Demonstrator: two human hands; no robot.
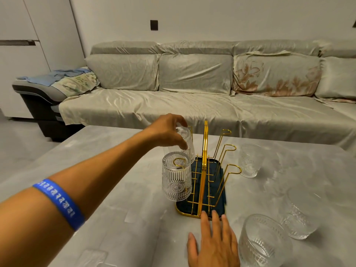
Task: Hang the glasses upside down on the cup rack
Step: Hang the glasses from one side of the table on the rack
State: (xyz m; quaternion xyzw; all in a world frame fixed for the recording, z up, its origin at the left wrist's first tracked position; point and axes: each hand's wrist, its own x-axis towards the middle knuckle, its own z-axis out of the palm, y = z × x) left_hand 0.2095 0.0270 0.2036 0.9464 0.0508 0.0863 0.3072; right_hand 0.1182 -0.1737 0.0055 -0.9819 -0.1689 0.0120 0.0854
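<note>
A gold wire cup rack [205, 170] with a dark tray base stands on the grey table [119, 199]. One embossed clear glass [176, 177] hangs upside down on its near left prong. My left hand [169, 132] grips the base of a second inverted glass [186, 144] over a left prong behind the first. My right hand [212, 241] lies flat with fingers spread on the table at the rack's near edge. Three upright glasses stand to the right: a far glass [249, 160], a middle glass [300, 214] and a near glass [264, 241]. Three right prongs are bare.
A long sofa [192, 89] under a pale cover runs behind the table's far edge. A blue wristband [59, 201] circles my left forearm. White cabinets [28, 45] stand at the left.
</note>
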